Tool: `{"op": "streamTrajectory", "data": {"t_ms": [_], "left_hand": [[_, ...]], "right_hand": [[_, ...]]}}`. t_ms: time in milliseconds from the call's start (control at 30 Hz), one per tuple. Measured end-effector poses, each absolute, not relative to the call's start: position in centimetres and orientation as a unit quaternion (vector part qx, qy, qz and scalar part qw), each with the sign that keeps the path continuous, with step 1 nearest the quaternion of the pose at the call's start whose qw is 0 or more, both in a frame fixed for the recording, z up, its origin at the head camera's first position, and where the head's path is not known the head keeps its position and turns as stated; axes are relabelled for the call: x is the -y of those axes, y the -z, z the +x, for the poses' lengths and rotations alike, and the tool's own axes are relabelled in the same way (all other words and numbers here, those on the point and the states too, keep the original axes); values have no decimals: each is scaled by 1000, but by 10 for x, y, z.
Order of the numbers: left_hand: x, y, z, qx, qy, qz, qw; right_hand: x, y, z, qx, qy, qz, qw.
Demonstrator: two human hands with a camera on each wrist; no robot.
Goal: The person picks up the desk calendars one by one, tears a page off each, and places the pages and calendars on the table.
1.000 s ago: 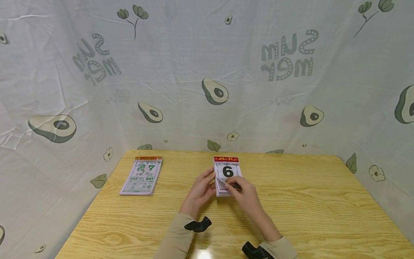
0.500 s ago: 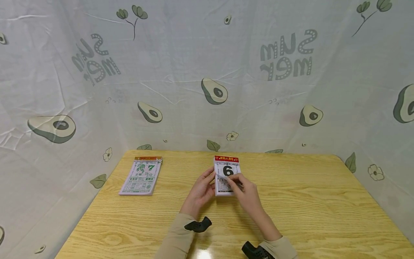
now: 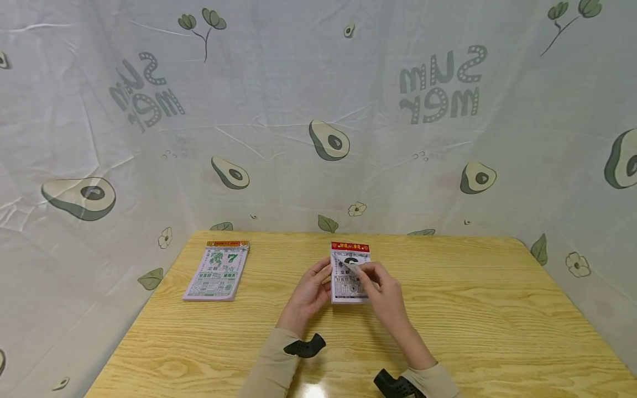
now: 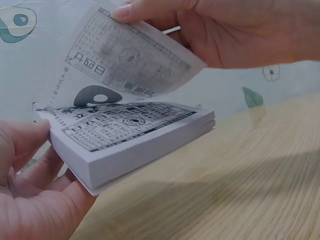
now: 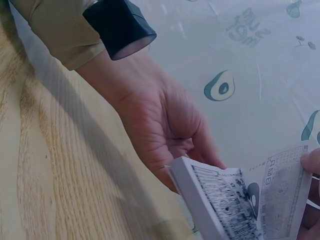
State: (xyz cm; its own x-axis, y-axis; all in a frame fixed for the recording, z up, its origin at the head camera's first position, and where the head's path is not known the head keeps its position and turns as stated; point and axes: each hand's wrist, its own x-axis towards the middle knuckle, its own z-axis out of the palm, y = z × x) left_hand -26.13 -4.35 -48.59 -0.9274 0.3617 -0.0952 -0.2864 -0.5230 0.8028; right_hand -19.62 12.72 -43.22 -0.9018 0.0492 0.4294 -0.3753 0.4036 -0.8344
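A thick tear-off calendar [image 3: 350,293] with a red header stands tilted up off the table at the middle, in the head view. My left hand [image 3: 312,290] grips its left edge, thumb on the front and fingers behind, as the left wrist view shows. Between thumb and fingers my right hand [image 3: 385,293] pinches the lower part of the top page [image 4: 130,55], which is lifted and bent upward. Under it the printed page below [image 4: 125,125] shows. The lifted page hides part of the upper calendar.
A second tear-off calendar [image 3: 217,273] with green print and a 7 lies flat at the left of the wooden table [image 3: 473,309]. A pale curtain [image 3: 278,83] with avocado prints hangs behind the table and along its sides.
My right hand has raised the top page from its lower edge and folded it upward, baring more of the page below. My left hand keeps its grip on the calendar.
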Motion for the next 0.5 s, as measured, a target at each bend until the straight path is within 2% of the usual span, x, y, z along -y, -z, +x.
{"op": "streamTrajectory", "data": {"t_ms": [500], "left_hand": [[41,486,-259,-518,-835,73,173]], "right_hand": [[-143,429,-202,809,-531,88,237]]}}
